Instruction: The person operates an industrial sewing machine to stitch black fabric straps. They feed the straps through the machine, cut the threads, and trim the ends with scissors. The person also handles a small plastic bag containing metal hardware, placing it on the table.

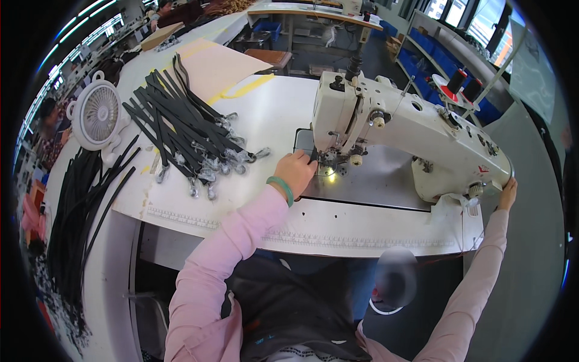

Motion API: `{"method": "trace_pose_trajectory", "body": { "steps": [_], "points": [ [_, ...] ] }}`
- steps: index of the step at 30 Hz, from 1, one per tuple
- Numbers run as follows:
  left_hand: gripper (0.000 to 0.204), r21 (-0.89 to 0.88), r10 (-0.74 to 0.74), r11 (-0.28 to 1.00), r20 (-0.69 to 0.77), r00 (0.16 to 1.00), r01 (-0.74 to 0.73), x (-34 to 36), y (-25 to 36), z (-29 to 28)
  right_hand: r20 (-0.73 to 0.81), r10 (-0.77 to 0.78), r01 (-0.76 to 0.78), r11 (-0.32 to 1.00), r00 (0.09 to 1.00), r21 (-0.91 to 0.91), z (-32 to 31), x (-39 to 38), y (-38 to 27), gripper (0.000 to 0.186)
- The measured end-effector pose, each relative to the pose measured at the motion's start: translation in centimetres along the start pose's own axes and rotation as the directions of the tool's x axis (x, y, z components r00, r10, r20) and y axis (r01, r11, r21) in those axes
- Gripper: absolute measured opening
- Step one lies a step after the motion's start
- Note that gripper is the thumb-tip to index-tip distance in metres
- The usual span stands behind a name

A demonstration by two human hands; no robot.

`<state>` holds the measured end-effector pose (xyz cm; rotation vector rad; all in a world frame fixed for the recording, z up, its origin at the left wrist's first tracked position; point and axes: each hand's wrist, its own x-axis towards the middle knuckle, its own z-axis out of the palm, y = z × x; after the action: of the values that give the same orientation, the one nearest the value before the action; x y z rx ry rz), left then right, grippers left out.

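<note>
A white industrial sewing machine (398,114) stands on the white table, its lamp lit at the needle. Beside the presser foot, my left hand (294,174) is closed with its fingertips on a black strap (313,155), most of which is hidden. A green bangle (282,188) circles that wrist. At the machine's right end my right hand (508,193) curls round the handwheel (511,169). Left of the needle lies a pile of black straps (181,120), with metal clasps (220,160) in clear plastic wrapping at their near ends.
A white fan (99,114) stands at the left, above more black straps (78,205) draped over the table's side. A ruler strip (362,242) runs along the front edge. Thread spools (455,81) stand behind the machine. Farther back are another worktable (313,12) and shelves with blue bins (422,54).
</note>
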<state>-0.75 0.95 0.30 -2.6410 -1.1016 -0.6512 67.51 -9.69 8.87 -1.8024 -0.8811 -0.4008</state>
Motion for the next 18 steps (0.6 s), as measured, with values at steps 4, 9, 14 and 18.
{"method": "trace_pose_trajectory", "body": {
  "steps": [4, 9, 14, 18],
  "points": [
    [0.017, 0.157, -0.194, 0.971, 0.087, 0.977, 0.179, 1.5, -2.9, 0.2, 0.211, -0.075, 0.15, 0.919, 0.975, -0.366, -0.3, 4.3, -1.7, 0.051],
    [0.011, 0.187, -0.307, 0.939, 0.08, 0.948, 0.288, 2.4, -3.8, 0.7, 0.09, 0.044, -0.046, 0.999, 0.995, 0.018, 1.6, 1.7, 2.7, 0.053],
    [0.013, 0.149, -0.356, 0.93, 0.134, 0.925, 0.337, 2.3, -3.6, 0.3, 0.057, 0.234, -0.233, 0.853, 0.971, 0.467, 3.3, -3.9, 2.6, 0.049],
    [0.013, 0.108, -0.106, 0.979, -0.458, 0.883, 0.173, -1.3, -1.7, -2.4, -0.006, 0.311, -0.298, 0.914, 0.95, 0.276, 0.2, -5.8, -0.8, 0.048]
  ]
}}
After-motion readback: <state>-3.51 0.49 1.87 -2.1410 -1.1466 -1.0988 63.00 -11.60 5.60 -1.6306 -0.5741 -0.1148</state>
